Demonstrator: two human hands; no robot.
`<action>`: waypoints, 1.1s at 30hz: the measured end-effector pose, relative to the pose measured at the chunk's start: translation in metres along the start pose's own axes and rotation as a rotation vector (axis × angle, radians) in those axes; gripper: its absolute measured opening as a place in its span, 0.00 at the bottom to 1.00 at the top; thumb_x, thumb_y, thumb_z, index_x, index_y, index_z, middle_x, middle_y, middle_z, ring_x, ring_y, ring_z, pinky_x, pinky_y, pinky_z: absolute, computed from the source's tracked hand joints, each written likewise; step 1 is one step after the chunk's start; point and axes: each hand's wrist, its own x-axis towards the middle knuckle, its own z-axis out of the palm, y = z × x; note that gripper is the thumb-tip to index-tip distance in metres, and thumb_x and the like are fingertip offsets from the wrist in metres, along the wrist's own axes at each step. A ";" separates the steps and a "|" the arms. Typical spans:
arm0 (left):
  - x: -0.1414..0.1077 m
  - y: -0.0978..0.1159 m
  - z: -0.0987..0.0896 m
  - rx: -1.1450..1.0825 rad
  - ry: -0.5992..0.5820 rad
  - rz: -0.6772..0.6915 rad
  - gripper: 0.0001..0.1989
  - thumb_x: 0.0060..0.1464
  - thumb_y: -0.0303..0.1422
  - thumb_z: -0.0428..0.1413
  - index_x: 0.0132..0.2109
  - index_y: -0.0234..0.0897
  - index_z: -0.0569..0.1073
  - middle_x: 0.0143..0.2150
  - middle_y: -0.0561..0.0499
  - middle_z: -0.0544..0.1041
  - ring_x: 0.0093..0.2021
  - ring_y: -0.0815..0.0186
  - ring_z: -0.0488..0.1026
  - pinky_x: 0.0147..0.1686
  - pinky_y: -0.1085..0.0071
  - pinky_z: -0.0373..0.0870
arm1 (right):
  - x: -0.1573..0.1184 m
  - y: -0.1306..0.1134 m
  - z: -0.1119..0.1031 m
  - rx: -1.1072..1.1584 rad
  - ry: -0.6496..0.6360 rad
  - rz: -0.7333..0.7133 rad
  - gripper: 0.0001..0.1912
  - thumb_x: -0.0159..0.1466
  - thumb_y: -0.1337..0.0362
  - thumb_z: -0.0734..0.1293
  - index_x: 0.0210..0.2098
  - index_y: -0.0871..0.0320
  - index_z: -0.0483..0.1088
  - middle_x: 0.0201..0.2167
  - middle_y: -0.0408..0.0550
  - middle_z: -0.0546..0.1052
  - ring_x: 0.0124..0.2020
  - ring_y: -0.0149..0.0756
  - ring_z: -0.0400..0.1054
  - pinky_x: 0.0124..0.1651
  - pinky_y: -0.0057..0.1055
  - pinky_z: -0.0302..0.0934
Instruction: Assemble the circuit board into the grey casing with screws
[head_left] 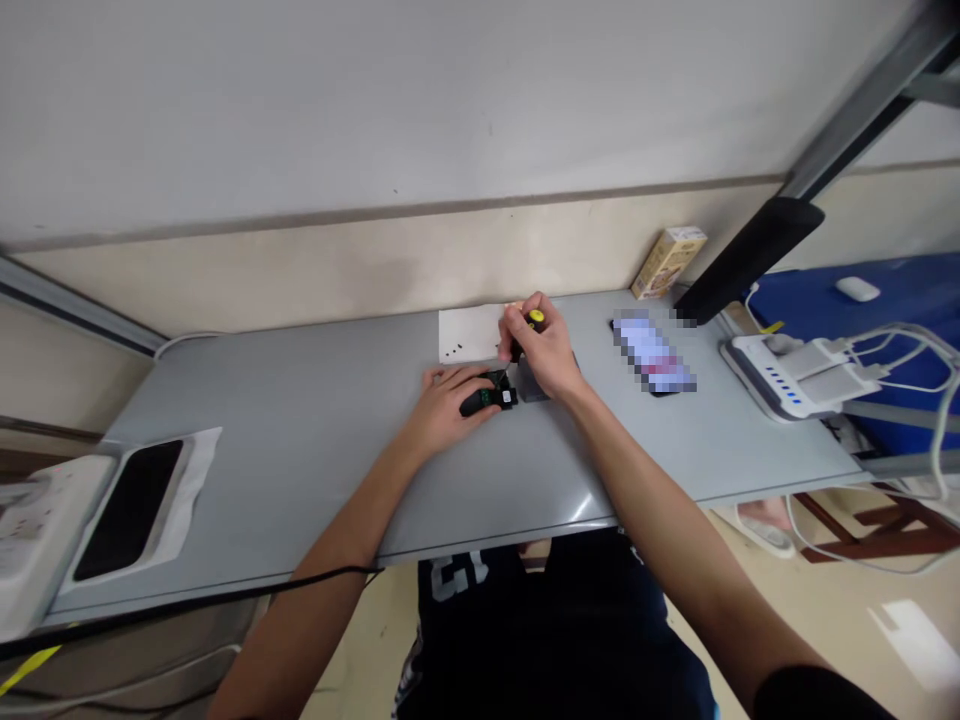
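Observation:
My left hand (450, 408) is closed around a small black device (506, 393) on the grey table. Green circuit parts and a white label show on the device, which looks like an opened computer mouse. In my right hand (551, 352) is a screwdriver (535, 317) with a yellow-and-black handle, held upright above the device. Its tip points down at the device's inside; whether it touches a screw I cannot tell. Partly under my right hand sits a dark grey block (531, 386). Just behind, several tiny dark pieces, apparently screws, lie on a sheet of white paper (471, 328).
A phone (652, 350) with a lit screen lies to the right, near a small carton (667, 262) and a black post (750, 260). Farther right is a white power strip (802, 375) with cables. At left, a dark phone (131, 510) rests beside a white box (52, 530).

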 end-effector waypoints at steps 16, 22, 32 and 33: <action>0.001 0.003 0.000 -0.014 0.000 -0.021 0.12 0.65 0.43 0.59 0.51 0.45 0.75 0.64 0.48 0.76 0.65 0.53 0.69 0.65 0.49 0.53 | 0.001 -0.004 -0.001 0.051 0.010 0.037 0.29 0.56 0.42 0.76 0.31 0.52 0.57 0.28 0.37 0.64 0.25 0.27 0.64 0.27 0.27 0.59; 0.000 0.003 -0.001 -0.040 0.009 -0.019 0.12 0.64 0.43 0.61 0.51 0.46 0.76 0.64 0.49 0.76 0.66 0.53 0.69 0.65 0.50 0.52 | 0.003 -0.008 0.004 0.046 0.036 0.044 0.25 0.62 0.38 0.69 0.32 0.52 0.62 0.22 0.36 0.58 0.20 0.26 0.52 0.23 0.27 0.53; -0.001 0.004 -0.001 -0.041 0.024 0.001 0.12 0.66 0.43 0.59 0.52 0.45 0.76 0.64 0.49 0.75 0.65 0.53 0.69 0.64 0.50 0.53 | 0.000 -0.007 -0.001 0.039 -0.037 0.060 0.26 0.57 0.40 0.75 0.33 0.52 0.62 0.29 0.38 0.68 0.24 0.26 0.62 0.28 0.27 0.58; -0.001 0.003 0.000 -0.039 0.028 0.005 0.12 0.66 0.43 0.59 0.52 0.46 0.76 0.64 0.50 0.76 0.65 0.53 0.69 0.64 0.50 0.53 | 0.000 -0.005 0.000 0.019 -0.020 0.038 0.25 0.59 0.40 0.73 0.33 0.51 0.61 0.25 0.36 0.64 0.22 0.25 0.57 0.26 0.27 0.55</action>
